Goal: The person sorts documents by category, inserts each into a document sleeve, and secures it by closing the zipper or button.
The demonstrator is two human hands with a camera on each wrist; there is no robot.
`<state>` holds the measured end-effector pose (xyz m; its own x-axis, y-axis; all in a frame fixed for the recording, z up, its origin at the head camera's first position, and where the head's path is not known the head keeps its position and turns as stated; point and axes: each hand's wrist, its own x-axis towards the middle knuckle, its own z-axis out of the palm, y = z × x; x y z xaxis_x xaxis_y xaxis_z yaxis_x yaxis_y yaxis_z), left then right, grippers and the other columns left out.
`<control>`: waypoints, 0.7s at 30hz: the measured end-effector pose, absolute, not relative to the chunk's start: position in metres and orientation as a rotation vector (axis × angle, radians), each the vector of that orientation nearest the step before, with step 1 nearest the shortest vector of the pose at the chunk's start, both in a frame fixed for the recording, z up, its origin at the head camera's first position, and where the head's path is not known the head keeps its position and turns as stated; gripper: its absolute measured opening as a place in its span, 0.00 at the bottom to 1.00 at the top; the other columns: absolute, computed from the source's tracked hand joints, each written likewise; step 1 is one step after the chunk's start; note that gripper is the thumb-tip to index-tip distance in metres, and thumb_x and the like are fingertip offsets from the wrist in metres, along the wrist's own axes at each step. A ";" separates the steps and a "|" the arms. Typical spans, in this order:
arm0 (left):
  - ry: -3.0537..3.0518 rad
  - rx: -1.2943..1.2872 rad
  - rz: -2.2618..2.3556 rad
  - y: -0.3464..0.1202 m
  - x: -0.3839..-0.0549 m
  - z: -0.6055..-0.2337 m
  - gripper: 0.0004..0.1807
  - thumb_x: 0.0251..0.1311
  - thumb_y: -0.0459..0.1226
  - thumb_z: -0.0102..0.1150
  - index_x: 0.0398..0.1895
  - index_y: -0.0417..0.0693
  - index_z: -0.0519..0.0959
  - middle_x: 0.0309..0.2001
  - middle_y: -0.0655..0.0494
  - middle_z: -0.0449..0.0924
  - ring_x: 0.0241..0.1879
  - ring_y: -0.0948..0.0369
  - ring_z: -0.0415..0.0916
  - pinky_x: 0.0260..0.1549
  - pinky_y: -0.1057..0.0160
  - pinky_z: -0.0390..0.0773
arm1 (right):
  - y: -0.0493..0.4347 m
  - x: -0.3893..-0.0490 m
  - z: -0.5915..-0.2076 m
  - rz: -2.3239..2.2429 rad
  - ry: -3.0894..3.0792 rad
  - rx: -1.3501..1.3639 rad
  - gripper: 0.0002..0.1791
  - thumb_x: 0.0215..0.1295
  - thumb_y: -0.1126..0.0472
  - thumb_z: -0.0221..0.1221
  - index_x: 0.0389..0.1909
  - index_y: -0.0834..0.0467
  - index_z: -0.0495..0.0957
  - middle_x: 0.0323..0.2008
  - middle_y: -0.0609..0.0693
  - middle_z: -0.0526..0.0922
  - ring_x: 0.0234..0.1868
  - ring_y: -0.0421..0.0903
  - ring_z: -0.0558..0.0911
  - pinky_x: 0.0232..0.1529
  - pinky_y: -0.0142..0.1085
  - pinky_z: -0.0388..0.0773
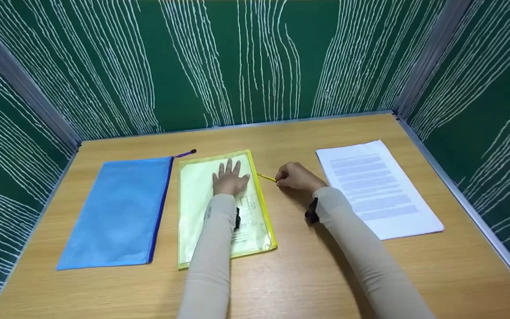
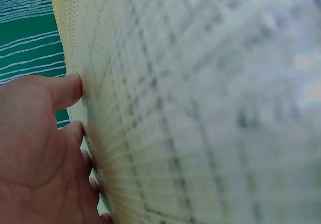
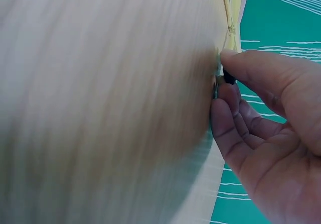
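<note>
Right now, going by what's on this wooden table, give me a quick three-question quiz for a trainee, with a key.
1. What does the person's right hand pinch?
A) the purple pull
B) the thin yellow pull cord
C) the wooden table's edge

2. True or false: the person's left hand rests on the translucent yellow-edged folder with its fingers straight.

3. Fill in: in the head view, the flat rectangular blue folder lies to the ____ of the yellow-edged one.

Key: 1 B; 2 true; 3 left.
</note>
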<state>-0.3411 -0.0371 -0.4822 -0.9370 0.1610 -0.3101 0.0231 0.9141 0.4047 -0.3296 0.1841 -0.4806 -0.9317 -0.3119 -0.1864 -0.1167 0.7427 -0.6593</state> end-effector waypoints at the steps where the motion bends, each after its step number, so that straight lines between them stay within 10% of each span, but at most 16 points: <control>1: 2.737 0.132 0.575 -0.037 -0.342 -0.483 0.35 0.71 0.57 0.35 0.77 0.59 0.44 0.78 0.56 0.32 0.77 0.51 0.26 0.73 0.44 0.31 | 0.184 -0.329 -0.481 -0.978 2.653 -0.314 0.06 0.62 0.65 0.61 0.38 0.61 0.83 0.36 0.54 0.84 0.33 0.43 0.74 0.38 0.32 0.74; 21: 2.737 0.102 0.629 -0.036 -0.345 -0.484 0.35 0.70 0.57 0.36 0.77 0.60 0.45 0.78 0.56 0.32 0.77 0.51 0.25 0.73 0.44 0.29 | 0.189 -0.323 -0.480 -0.964 2.598 -0.319 0.05 0.62 0.64 0.62 0.37 0.58 0.84 0.35 0.52 0.84 0.32 0.44 0.75 0.36 0.32 0.74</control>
<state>-0.3448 -0.0358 -0.4837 -0.9430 0.1416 -0.3011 -0.0042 0.8998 0.4362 -0.3233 0.1885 -0.4804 -0.9133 -0.3255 -0.2449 -0.0870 0.7433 -0.6633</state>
